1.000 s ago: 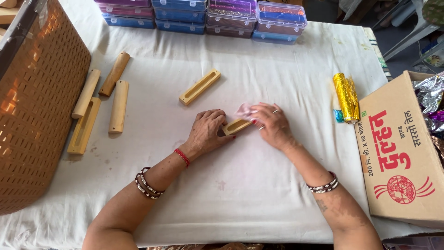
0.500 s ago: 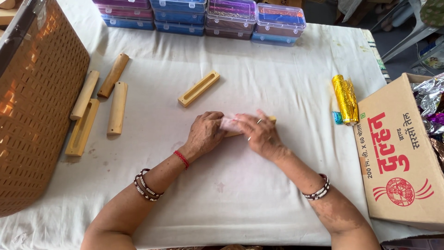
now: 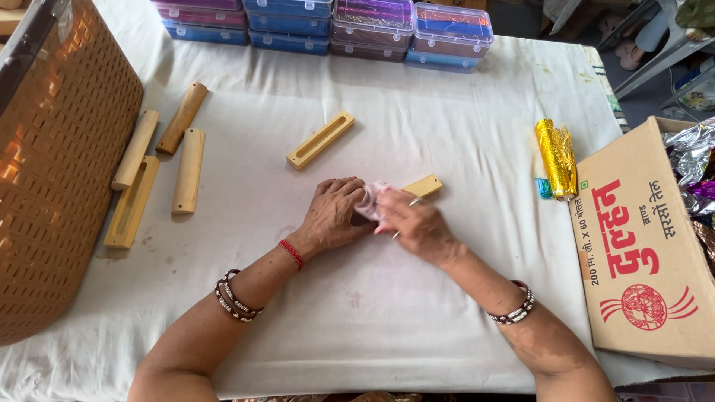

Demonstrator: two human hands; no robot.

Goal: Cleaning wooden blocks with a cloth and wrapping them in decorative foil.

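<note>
On the white cloth-covered table (image 3: 447, 119), both hands (image 3: 335, 212) (image 3: 417, 223) closed over a pink-wrapped wooden block (image 3: 421, 186).

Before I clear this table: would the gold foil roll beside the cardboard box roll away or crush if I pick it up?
The gold foil roll is cylindrical and lies on its side on the white cloth, so a nudge would probably roll it. Its crinkled wrap suggests it dents easily and is likely light. The shiny surface may be a bit slippery.
</note>
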